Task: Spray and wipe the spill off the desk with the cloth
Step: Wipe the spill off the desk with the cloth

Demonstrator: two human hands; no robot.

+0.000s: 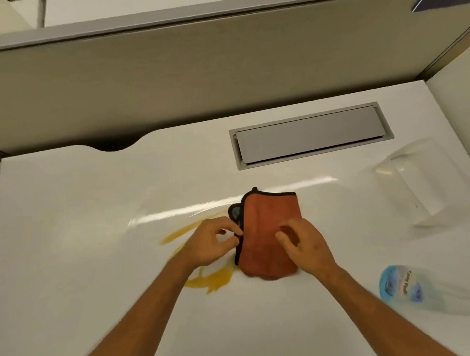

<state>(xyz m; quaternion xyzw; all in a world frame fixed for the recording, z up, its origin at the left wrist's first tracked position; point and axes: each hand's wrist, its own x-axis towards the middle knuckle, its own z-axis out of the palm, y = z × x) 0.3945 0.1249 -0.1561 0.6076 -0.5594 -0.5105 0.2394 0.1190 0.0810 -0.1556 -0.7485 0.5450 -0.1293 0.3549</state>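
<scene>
Your left hand [213, 242] pinches the cloth's [268, 231] edge, right hand [305, 245] fingers spread on it, folding it beside the spill [210, 281].

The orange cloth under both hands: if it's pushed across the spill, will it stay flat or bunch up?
The orange cloth looks soft and folded, so it probably bunches unless pressed flat. Its loose black-trimmed edge, pinched by the left hand, may flop open. The desk looks glossy, so it should slide easily.
</scene>
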